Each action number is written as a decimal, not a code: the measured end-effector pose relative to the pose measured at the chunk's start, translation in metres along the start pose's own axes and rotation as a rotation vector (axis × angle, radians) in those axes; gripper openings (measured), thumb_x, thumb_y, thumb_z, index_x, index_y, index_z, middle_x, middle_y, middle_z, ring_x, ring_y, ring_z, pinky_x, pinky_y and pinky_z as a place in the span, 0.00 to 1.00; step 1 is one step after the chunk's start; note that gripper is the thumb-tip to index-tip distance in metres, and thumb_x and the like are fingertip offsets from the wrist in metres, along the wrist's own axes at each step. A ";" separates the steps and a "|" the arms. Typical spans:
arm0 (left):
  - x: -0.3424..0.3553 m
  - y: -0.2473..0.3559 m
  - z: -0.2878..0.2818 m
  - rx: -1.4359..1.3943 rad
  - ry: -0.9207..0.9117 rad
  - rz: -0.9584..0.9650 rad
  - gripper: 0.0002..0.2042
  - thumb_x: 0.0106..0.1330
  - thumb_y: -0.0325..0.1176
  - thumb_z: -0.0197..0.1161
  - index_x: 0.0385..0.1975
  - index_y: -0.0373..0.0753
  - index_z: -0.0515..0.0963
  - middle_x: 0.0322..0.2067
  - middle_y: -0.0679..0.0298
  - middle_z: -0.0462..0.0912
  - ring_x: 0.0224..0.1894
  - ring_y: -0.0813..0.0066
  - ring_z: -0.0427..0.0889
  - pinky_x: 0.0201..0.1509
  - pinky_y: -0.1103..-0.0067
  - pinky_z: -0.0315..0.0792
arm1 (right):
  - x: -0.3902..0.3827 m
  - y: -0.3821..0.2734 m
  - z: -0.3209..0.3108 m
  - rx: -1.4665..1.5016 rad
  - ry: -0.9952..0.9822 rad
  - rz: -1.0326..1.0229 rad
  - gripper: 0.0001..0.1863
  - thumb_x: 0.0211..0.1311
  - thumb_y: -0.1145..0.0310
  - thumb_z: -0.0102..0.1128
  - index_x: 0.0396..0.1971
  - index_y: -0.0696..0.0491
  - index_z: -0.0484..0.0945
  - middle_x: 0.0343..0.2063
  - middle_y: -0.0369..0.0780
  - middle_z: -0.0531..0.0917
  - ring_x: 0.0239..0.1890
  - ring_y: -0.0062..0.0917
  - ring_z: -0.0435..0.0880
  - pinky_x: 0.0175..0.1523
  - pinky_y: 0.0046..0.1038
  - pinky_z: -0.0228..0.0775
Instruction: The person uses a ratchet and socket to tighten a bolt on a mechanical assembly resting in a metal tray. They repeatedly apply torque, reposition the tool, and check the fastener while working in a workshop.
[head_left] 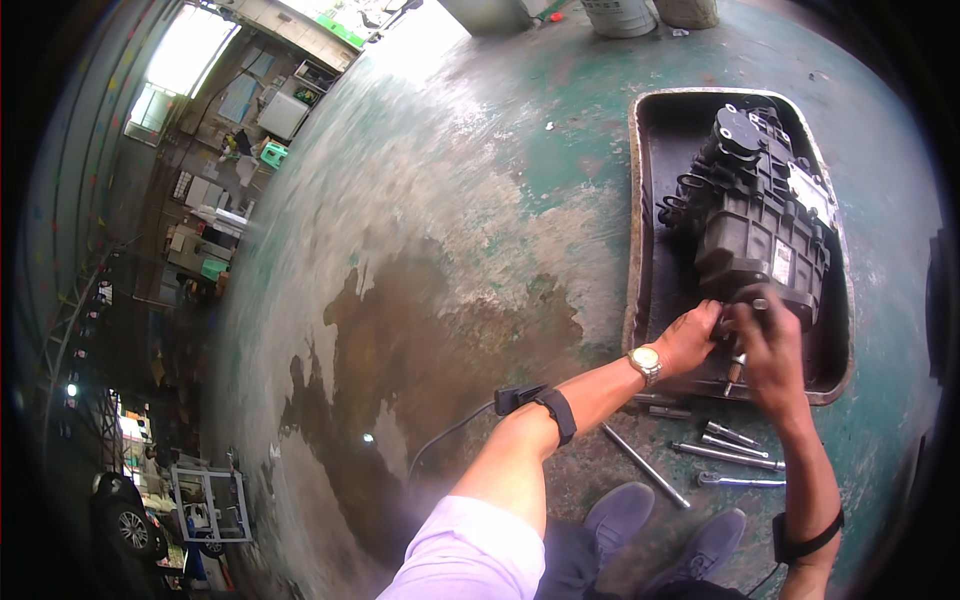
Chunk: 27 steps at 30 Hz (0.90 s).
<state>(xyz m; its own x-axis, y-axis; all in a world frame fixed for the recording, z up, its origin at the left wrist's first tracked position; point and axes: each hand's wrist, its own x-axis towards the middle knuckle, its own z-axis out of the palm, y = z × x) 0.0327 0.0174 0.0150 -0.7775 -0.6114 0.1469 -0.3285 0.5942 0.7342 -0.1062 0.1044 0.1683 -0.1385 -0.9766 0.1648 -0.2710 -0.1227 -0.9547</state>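
Note:
A dark metal gearbox (755, 220) lies in a shallow black tray (640, 200) with a worn rim. Both hands work at its near end. My left hand (688, 338), with a watch on the wrist, is closed against the housing; its grip is hidden. My right hand (772, 350) is just right of it, fingers curled and slightly blurred. A small round metal end (760, 304) shows at the right fingers, but its kind is unclear. Below the hands, a short shaft (735, 372) with a coppery-brown section points toward me.
On the floor before the tray lie a ratchet (740, 481), a long bar (645, 466), an extension bar (728, 456) and several sockets (732, 434). My shoes (617, 520) are close to them. A wet patch (400, 350) spreads to the left. Buckets (620, 18) stand at the back.

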 end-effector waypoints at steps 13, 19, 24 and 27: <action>-0.001 0.010 -0.005 0.088 0.038 -0.031 0.25 0.46 0.20 0.65 0.47 0.28 0.65 0.43 0.43 0.71 0.47 0.40 0.73 0.51 0.61 0.72 | -0.041 0.053 -0.055 0.401 0.431 0.282 0.10 0.73 0.63 0.50 0.39 0.54 0.76 0.32 0.33 0.80 0.21 0.11 0.70 0.28 0.16 0.64; -0.002 0.004 -0.001 0.092 0.048 -0.031 0.25 0.48 0.21 0.65 0.48 0.29 0.65 0.42 0.43 0.71 0.47 0.41 0.73 0.51 0.61 0.71 | -0.022 0.045 -0.037 0.389 0.525 0.319 0.10 0.73 0.62 0.49 0.39 0.52 0.75 0.32 0.34 0.80 0.22 0.12 0.70 0.29 0.16 0.64; 0.003 0.003 0.001 -0.062 0.052 0.065 0.22 0.49 0.19 0.65 0.46 0.31 0.67 0.42 0.44 0.73 0.46 0.41 0.75 0.51 0.60 0.71 | 0.009 -0.004 0.012 -0.180 -0.079 -0.127 0.06 0.67 0.71 0.55 0.36 0.58 0.72 0.23 0.44 0.77 0.26 0.30 0.78 0.33 0.31 0.68; 0.003 0.005 -0.001 -0.074 0.086 0.087 0.23 0.48 0.19 0.66 0.45 0.32 0.67 0.42 0.45 0.73 0.46 0.42 0.74 0.51 0.61 0.71 | 0.022 -0.010 0.010 -0.251 -0.065 -0.120 0.07 0.66 0.71 0.55 0.35 0.59 0.72 0.24 0.45 0.78 0.26 0.32 0.77 0.33 0.33 0.67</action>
<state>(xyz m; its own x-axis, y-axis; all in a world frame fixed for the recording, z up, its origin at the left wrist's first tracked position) 0.0300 0.0177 0.0196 -0.7513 -0.6039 0.2663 -0.2188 0.6085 0.7628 -0.0971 0.0823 0.1786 -0.0324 -0.9681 0.2486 -0.5106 -0.1978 -0.8367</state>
